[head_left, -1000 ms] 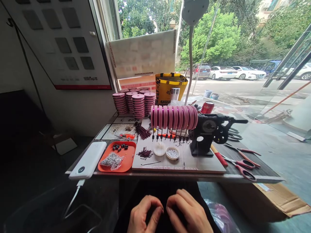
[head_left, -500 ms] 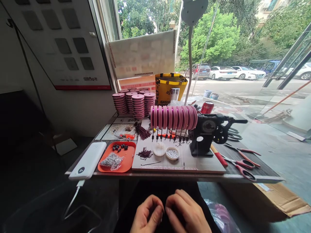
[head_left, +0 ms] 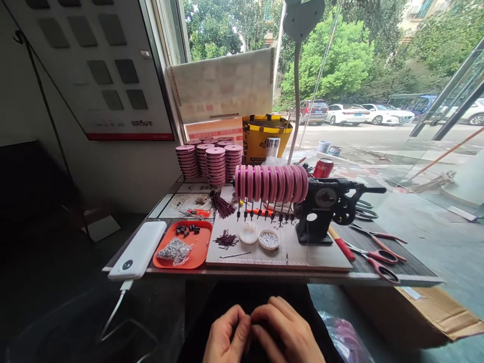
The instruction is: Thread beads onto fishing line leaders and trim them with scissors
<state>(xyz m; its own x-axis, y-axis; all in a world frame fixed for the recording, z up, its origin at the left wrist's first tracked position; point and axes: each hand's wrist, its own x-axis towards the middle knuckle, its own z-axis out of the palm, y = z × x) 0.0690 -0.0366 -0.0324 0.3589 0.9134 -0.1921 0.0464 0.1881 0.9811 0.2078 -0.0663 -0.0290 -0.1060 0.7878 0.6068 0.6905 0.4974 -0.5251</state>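
My left hand (head_left: 228,335) is below the table's front edge, over my lap, with thumb and curled fingers pressed together. Beside it my right hand (head_left: 285,330) has its fingers bent inward, its fingertips meeting the left hand's. Anything pinched between them is too small or hidden to make out. Above them on the table stands a black hand-cranked winder (head_left: 317,214) with a row of pink spools (head_left: 271,183) on its shaft. Thin lines with small black pieces hang from the spools over a pale board (head_left: 242,259). A white dish of small silvery beads (head_left: 268,239) lies on the board.
An orange tray (head_left: 204,252) holds black pieces and a bag of metal bits. A white power bank (head_left: 138,249) with a cable lies left. Scissors (head_left: 381,264) and pliers (head_left: 381,236) lie right. Stacked pink spools (head_left: 216,166) and a yellow bag (head_left: 260,141) stand behind.
My hands have come together; the fingertips that were slightly apart now touch. The view has shifted very slightly. Things on the table have not moved.
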